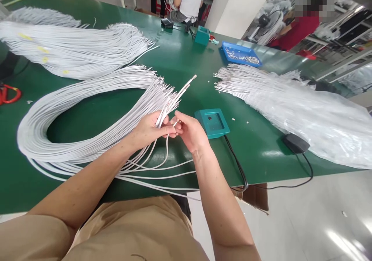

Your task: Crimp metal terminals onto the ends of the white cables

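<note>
My left hand (154, 127) is closed around several white cables whose ends stick up past the fingers. Against its fingertips, my right hand (187, 128) pinches the tip of one white cable. Under and left of my hands lies a large looped bundle of white cables (58, 148) on the green table (186, 96), its cut ends pointing to the upper right. Just right of my right hand sits a teal device (214, 123) with a recessed top and black cords. What exactly is at the pinched cable tip is too small to make out.
More white cable bundles (87, 52) lie at the back left, and a plastic-wrapped one (290, 102) at the right. Behind are a blue tray of small parts (241, 54) and a green box (202, 35). Red-handled tool (11, 93) at left; black block (295, 143) at right. Two people stand beyond.
</note>
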Motion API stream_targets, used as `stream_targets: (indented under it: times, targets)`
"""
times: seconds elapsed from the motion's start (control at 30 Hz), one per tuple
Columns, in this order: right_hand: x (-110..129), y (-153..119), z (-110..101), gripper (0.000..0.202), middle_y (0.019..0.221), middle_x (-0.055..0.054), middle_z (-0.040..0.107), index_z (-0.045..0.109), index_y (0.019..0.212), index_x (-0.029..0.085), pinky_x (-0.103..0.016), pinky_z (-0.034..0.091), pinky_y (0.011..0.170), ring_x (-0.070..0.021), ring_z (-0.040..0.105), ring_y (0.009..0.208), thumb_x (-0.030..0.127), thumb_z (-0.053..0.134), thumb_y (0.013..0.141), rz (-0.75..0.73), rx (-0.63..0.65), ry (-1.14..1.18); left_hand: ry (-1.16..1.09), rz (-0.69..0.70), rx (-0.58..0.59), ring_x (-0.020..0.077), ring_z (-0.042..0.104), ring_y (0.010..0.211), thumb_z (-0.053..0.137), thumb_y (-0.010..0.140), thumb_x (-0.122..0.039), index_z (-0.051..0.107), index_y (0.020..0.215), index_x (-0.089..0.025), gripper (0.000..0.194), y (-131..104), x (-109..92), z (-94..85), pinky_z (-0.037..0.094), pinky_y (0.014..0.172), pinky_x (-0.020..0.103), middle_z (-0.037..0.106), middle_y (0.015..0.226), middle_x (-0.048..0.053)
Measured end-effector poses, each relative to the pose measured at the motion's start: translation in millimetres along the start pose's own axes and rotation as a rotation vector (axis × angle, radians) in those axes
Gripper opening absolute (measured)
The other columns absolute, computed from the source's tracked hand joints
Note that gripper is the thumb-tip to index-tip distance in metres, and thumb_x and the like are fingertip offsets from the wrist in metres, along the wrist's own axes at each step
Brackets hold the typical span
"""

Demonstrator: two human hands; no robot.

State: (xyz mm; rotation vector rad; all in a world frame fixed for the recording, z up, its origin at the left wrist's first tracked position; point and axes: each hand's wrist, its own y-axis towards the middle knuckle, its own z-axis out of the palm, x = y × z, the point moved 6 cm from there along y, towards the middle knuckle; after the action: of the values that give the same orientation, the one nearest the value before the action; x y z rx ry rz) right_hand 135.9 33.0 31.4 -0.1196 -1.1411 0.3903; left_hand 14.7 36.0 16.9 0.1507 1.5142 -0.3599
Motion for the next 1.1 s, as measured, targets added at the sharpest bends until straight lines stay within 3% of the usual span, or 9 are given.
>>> stream_targets:
  times: [0.23, 0.4, 0.6, 0.73, 0.83, 0.9, 1.0, 1.1]
  targets:
    - [-13.4, -5.2, -0.8, 0.039, 0.057, 0.007, 0.042, 0.058, 0.062, 0.017, -0.025, 0.044, 0.066, -0.0079, 0.042, 0.056, 0.048, 0.080, 0.073, 0.031, 0.132, 0.186, 0.109, 0.038, -0.025, 0.0128, 0.069, 0.067, 0.075, 0.080, -0.027, 0.054, 0.077, -0.018, 0.024, 0.8, -4.0, -4.6, 0.052, 0.067, 0.027, 0.066, 0.070, -0.003]
    - [-12.3, -7.6, -11.9, 0.031, 0.068, 0.004, 0.057, 0.071, 0.080, 0.016, -0.026, 0.046, 0.066, -0.0078, 0.046, 0.059, 0.044, 0.080, 0.071, -0.087, -0.058, 0.145, 0.031, 0.022, -0.026, 0.0126, 0.069, 0.068, 0.075, 0.078, -0.023, 0.054, 0.081, -0.017, 0.022, 0.5, -7.8, -1.2, 0.053, 0.064, 0.024, 0.066, 0.071, -0.003]
    - [4.2, -13.5, -16.6, 0.016, 0.076, 0.001, 0.067, 0.071, 0.080, 0.019, -0.028, 0.047, 0.071, -0.0129, 0.057, 0.068, 0.035, 0.071, 0.078, -0.305, -0.284, -0.398, -0.048, -0.025, -0.002, 0.0131, 0.069, 0.069, 0.080, 0.071, -0.019, 0.062, 0.106, -0.018, 0.039, 0.7, -6.8, 1.6, 0.050, 0.057, 0.021, 0.067, 0.083, -0.001]
    - [11.3, -19.6, -11.1, 0.018, 0.077, -0.001, 0.064, 0.064, 0.074, 0.020, -0.028, 0.045, 0.070, -0.0143, 0.057, 0.071, 0.026, 0.055, 0.089, -0.540, -0.357, -0.891, -0.176, -0.092, 0.098, 0.0080, 0.062, 0.067, 0.078, 0.073, -0.019, 0.071, 0.097, -0.016, 0.026, 0.6, -5.4, 6.4, 0.044, 0.052, 0.017, 0.063, 0.084, 0.000]
    - [10.5, -26.7, 2.8, 0.029, 0.078, -0.005, 0.062, 0.063, 0.075, 0.019, -0.032, 0.042, 0.073, -0.0182, 0.055, 0.075, 0.022, 0.044, 0.097, -0.831, -0.311, -1.379, -0.261, -0.172, 0.116, 0.0069, 0.060, 0.069, 0.078, 0.072, -0.018, 0.073, 0.094, -0.016, 0.023, 2.0, 1.1, 5.9, 0.043, 0.053, 0.015, 0.062, 0.079, 0.000]
    - [5.5, -27.5, 7.3, 0.033, 0.077, -0.007, 0.061, 0.064, 0.078, 0.018, -0.035, 0.040, 0.073, -0.0207, 0.052, 0.076, 0.022, 0.039, 0.100, -0.946, -0.241, -1.641, -0.277, -0.201, 0.109, 0.0069, 0.062, 0.069, 0.080, 0.070, -0.017, 0.073, 0.095, -0.016, 0.027, 4.1, 7.1, 4.2, 0.044, 0.054, 0.015, 0.063, 0.081, 0.000]
    - [6.4, -21.0, -1.3, 0.031, 0.082, -0.007, 0.065, 0.067, 0.086, 0.019, -0.035, 0.039, 0.075, -0.0214, 0.053, 0.080, 0.024, 0.041, 0.101, -0.931, -0.164, -1.755, -0.189, -0.218, 0.040, 0.0104, 0.068, 0.071, 0.082, 0.069, -0.019, 0.070, 0.101, -0.016, 0.034, 8.6, 17.7, -1.7, 0.042, 0.051, 0.015, 0.066, 0.089, 0.002]
    - [16.6, -9.9, -17.3, 0.020, 0.101, -0.008, 0.070, 0.067, 0.109, 0.017, -0.035, 0.040, 0.088, -0.0240, 0.056, 0.099, 0.020, 0.051, 0.097, -0.820, -0.173, -1.756, -0.030, -0.214, -0.051, 0.0167, 0.074, 0.077, 0.080, 0.073, -0.022, 0.067, 0.110, -0.017, 0.040, 12.3, 24.8, -8.8, 0.038, 0.046, 0.015, 0.066, 0.089, 0.003]
